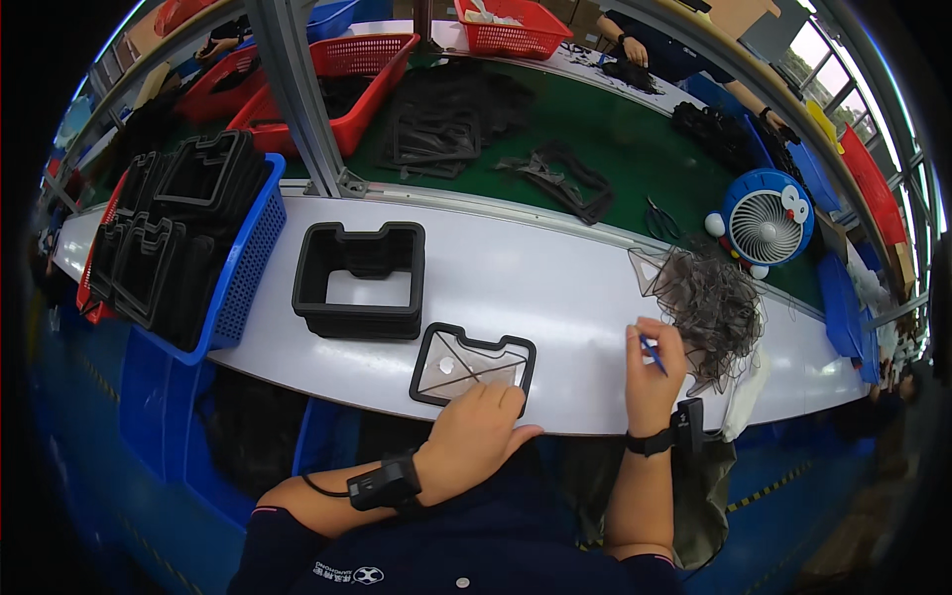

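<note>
A black rubber-like frame (428, 349) with a notched edge lies flat on the white bench before me, thin webbing with crossing strips inside its opening. My left hand (476, 431) holds it down at its near right part, fingers bent over it and thumb out to the side; the fingertips are partly hidden. My right hand (656, 372) is raised at the right, closed around a slim blue pen-like tool (652, 353). Just beyond that hand sits a tangled heap of thin dark webbing scraps (709, 307). Left of the frame stands a stack of matching black frames (359, 319).
A blue basket (243, 273) full of black frames stands at the left. Behind a metal rail, the green surface (595, 109) carries more frames (426, 139), pliers (659, 220) and a blue fan (766, 223). Red baskets (372, 124) stand farther back. Another person's hand (635, 50) works across the bench.
</note>
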Demonstrator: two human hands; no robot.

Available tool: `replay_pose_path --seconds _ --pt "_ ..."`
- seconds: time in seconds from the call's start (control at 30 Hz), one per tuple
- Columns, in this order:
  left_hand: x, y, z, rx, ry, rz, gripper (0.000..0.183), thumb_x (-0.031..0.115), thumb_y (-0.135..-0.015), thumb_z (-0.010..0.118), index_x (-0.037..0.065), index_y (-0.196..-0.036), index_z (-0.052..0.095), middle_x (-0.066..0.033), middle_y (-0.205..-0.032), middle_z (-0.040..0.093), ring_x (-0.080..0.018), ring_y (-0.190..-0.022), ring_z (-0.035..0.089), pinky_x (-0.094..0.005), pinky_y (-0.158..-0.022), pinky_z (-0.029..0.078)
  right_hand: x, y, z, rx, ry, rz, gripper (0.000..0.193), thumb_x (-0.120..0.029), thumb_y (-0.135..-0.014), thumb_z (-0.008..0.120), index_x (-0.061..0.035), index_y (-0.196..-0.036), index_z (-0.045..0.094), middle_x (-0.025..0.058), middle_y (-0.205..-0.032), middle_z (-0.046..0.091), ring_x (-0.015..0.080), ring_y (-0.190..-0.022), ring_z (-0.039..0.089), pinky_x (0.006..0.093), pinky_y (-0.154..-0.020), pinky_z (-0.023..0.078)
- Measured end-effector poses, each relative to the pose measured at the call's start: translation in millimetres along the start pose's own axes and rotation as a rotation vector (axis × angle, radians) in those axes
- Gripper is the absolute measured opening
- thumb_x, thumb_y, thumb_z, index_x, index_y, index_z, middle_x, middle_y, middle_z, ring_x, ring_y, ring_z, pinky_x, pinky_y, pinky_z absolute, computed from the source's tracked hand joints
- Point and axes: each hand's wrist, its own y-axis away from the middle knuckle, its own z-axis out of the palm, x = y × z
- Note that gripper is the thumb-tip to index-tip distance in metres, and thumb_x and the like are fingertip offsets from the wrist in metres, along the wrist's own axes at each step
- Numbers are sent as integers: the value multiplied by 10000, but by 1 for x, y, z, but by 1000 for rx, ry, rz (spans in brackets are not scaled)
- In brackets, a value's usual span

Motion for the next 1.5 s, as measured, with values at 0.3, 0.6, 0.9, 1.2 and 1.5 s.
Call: replay_pose_path --seconds 0.3,0.6,0.9,1.2,1.5 --pt "3 -20 -20 -28 466 -226 191 104 -878 723 -7 -1017 652 -108 -881 660 -185 -799 669 -296 -704 515 -42 65 7 -408 -402 119 298 -72 -954 662 -19 -1243 613 191 -1280 657 204 -1066 680 281 -811 548" --pt "-9 9 -64 71 1238 -434 198 66 -1002 577 -39 -1166 613 -93 -1053 663 -135 -972 665 -291 -863 588 -84 66 36 -499 -635 -152 359 -42 -791 824 -61 -1094 633 138 -1147 717 270 -990 698 322 -825 549" --pt "-70 63 -35 290 1172 -700 177 124 -1033 545 -24 -1114 598 -76 -984 642 -134 -829 667 -275 -790 604 -6 12 12 -246 -222 7 122 66 -868 692 -23 -951 691 74 -811 681 151 -748 654 267 -695 509" --pt "-70 83 -26 272 1202 -827 197 84 -1025 531 -53 -1159 580 -109 -997 670 -151 -874 685 -287 -810 617 135 -110 -46 -105 470 123 144 -88 -868 741 -24 -971 664 143 -908 727 287 -849 695 353 -759 521" --pt "-71 77 -33 193 1254 -801 271 68 -1022 534 -42 -1269 553 -111 -1077 684 -145 -984 684 -286 -858 606 -3 -32 -11 -119 208 35 141 -145 -941 693 -28 -873 652 119 -898 717 248 -888 671 318 -803 491"
